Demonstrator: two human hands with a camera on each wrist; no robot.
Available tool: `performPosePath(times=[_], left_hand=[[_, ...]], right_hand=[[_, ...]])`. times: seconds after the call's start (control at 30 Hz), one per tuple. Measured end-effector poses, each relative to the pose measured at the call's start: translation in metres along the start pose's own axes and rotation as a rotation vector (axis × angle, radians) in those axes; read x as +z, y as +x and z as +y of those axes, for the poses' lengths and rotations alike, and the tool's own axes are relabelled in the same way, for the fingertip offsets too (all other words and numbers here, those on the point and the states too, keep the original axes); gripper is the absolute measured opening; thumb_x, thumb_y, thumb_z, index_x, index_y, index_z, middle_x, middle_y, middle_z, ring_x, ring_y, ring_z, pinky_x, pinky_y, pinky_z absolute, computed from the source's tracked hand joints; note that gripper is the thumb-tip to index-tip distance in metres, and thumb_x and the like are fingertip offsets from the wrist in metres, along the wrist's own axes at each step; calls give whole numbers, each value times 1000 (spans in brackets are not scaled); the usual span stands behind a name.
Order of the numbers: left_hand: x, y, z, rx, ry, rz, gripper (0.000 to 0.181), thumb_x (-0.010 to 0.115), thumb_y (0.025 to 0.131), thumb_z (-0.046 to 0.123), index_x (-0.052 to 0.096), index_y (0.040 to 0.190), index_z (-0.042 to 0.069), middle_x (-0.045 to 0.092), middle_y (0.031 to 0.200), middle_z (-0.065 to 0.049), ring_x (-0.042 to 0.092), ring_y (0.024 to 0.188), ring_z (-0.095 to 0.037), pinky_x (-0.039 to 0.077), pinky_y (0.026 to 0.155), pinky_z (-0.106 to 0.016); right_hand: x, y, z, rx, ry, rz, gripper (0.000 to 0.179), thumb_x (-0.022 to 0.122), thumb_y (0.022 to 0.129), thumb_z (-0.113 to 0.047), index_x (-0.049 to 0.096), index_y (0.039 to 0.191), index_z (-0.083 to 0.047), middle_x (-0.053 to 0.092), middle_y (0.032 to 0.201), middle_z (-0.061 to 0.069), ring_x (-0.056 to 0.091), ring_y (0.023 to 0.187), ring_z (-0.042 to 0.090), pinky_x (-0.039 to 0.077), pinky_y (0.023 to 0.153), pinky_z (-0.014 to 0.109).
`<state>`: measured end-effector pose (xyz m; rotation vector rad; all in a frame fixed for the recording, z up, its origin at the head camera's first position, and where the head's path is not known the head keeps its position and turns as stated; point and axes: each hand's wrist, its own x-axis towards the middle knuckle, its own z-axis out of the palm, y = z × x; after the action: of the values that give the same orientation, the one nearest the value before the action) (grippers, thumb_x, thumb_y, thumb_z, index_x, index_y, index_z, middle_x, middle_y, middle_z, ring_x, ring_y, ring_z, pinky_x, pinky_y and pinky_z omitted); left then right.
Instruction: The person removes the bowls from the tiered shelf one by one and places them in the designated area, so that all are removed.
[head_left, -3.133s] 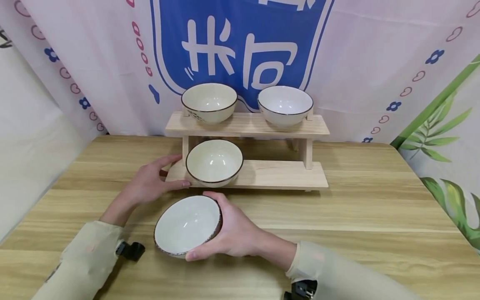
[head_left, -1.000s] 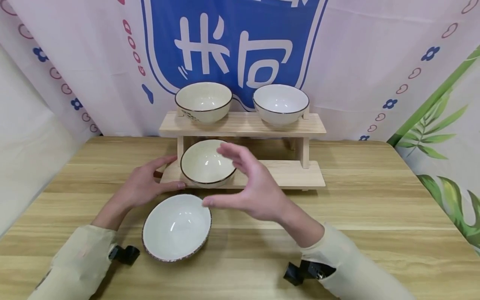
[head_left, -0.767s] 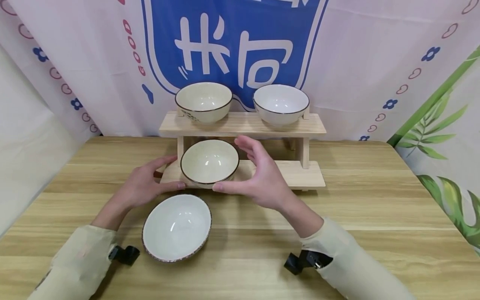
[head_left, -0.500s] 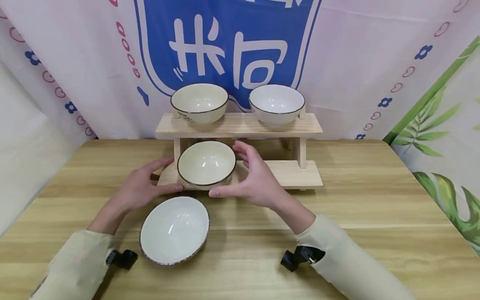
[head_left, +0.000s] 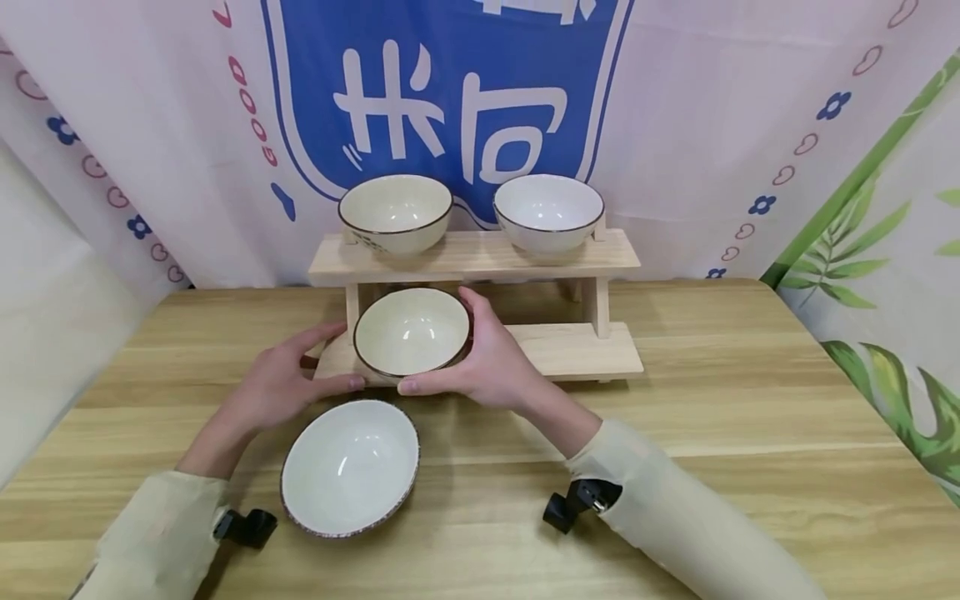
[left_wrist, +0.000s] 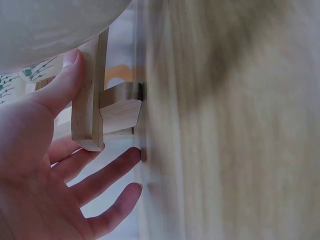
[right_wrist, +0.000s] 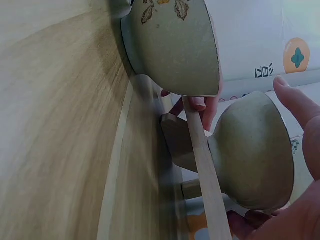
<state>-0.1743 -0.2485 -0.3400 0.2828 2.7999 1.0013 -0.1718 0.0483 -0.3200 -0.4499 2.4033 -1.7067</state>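
Note:
My left hand [head_left: 281, 379] holds the left end of the wooden stand's lower shelf [head_left: 577, 350], thumb at the front edge and index finger behind. In the left wrist view the left thumb [left_wrist: 65, 82] lies against the board, the other fingers spread past its end. My right hand [head_left: 491, 358] is around the right side of a cream bowl [head_left: 411, 333] with a dark rim on that shelf. Its thumb is at the bowl's front, the fingers behind it. In front, a white bowl [head_left: 351, 467] with a speckled brown rim sits on the table; brown leaves show on its outside [right_wrist: 175, 45].
Two more bowls stand on the upper shelf [head_left: 480, 254]: a cream one [head_left: 396, 208] at left and a white one [head_left: 549, 208] at right. A printed curtain [head_left: 690, 125] hangs behind the wooden table [head_left: 712, 400].
My right hand has set the speckled-rim bowl on the table, let go and moved up to the cream bowl, closing in around its right side. The left hand stays at the shelf end.

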Motion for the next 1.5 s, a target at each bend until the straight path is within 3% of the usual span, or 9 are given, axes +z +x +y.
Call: performPosePath(times=[0.23,0.7,1.5], left_hand=[[2,2,1,-4,6,-8,102,81,92,58,32,170,14,44,163,-31,67,128,-48,63,91,-54],[1,0,3,-10,7,4,101,82,92,58,34,169,13,44,164,-30,68,128,-48,64,91,-52],[1,-4,2,-4,1,11,100,82,92,56,34,169,12,46,162,-31,68,127,-48,64,90,-52]], right_hand=[[8,6,3,-12,32,26,136,105,67,-26,17,169,-13,51,154,7,60,136,24,47,120,44],[21,7,1,-6,-1,96,148,110,58,-29,14,171,-19,49,155,8,58,137,27,47,118,45],[21,4,9,-96,-21,122,131,106,62,-24,26,165,-13,53,149,11,61,131,27,52,113,44]])
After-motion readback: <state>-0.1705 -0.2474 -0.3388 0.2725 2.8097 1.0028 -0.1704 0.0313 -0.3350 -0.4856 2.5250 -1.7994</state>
